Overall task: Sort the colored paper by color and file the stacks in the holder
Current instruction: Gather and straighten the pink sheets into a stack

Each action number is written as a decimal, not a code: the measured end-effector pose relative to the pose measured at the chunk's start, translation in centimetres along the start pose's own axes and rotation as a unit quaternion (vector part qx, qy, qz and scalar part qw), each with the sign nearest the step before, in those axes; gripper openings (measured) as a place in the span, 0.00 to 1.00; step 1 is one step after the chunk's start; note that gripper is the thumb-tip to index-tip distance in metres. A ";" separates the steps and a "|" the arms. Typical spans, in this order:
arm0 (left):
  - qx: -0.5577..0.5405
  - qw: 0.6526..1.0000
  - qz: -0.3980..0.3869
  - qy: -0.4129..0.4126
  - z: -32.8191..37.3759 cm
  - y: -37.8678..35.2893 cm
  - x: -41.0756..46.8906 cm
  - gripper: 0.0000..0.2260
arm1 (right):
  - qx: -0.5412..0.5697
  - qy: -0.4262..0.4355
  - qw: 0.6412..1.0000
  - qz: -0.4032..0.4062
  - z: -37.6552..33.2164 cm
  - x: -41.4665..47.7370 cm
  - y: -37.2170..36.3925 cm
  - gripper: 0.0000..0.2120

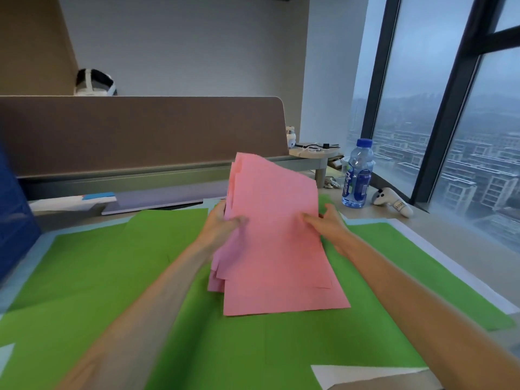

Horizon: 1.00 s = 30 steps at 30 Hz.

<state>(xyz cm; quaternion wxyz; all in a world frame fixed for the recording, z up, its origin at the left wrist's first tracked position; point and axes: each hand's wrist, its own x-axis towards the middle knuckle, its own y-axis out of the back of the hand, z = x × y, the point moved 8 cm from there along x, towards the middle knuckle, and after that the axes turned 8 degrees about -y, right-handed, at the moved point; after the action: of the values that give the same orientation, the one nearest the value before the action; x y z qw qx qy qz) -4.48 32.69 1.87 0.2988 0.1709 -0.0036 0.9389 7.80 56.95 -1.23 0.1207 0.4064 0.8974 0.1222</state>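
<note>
At the far left edge stands a blue holder (14,215), only partly in view. I judge rather than see that the stacks go there, and since its opening is hidden, a stack carried across could catch on its wall and crumple. Spread over the desk (450,243) lie the green sheets (112,277), loose and overlapping, with pale blue paper (42,243) showing along their left margin. A dragged forearm or a dropped stack could push these colours into one another and undo the sorting. The left grip (222,223) pinches the left edge of the pink stack (275,235), thumb on the front and fingers behind. The stack is held tilted above the green sheets, with its near edge low over them; whether it touches them I cannot tell. Its sheets are fanned and ragged along the left side, and this is the likeliest slip: uneven sheets can slide out of a side pinch if either hold loosens. The right grip (329,223) clasps the right edge in the same way. Tapping the stack square on the loose green paper could shift the sheets beneath it. Further right a water bottle (356,175) stands near, and a wide swing of the elbow could knock it over.
</note>
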 end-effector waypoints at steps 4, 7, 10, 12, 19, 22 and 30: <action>0.020 0.999 0.030 -0.005 1.0 1.8 -0.4 0.13 | 0.122 -0.018 0.986 -0.110 -1.8 -3.0 -1.9 0.21; 0.071 0.996 0.044 -0.012 1.8 2.4 -1.4 0.10 | 0.012 0.064 0.997 -0.050 -4.6 -5.5 -1.9 0.09; 0.097 0.986 0.103 -0.091 5.8 3.7 -2.7 0.06 | -0.001 0.160 0.987 0.004 -8.8 -8.3 -1.3 0.10; 0.097 0.975 0.139 -0.143 8.9 4.4 -3.7 0.04 | 0.015 0.216 0.975 0.051 -11.6 -11.0 -0.3 0.10; 0.045 0.961 0.168 -0.215 13.8 5.4 -6.7 0.03 | 0.104 0.309 0.942 0.079 -14.6 -17.4 1.5 0.09; 0.062 0.969 0.154 -0.184 12.5 5.1 -7.4 0.04 | 0.111 0.291 0.948 0.068 -13.1 -18.0 1.3 0.11; 0.098 0.973 0.126 -0.165 10.9 3.6 -8.6 0.08 | 0.080 0.240 0.964 0.076 -9.9 -17.4 0.5 0.08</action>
<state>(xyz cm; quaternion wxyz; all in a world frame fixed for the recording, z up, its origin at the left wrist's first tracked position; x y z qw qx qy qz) 3.54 23.73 9.66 0.1552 0.3501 0.0172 0.9236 16.16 42.82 10.26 -0.1410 0.4407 0.8732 0.1527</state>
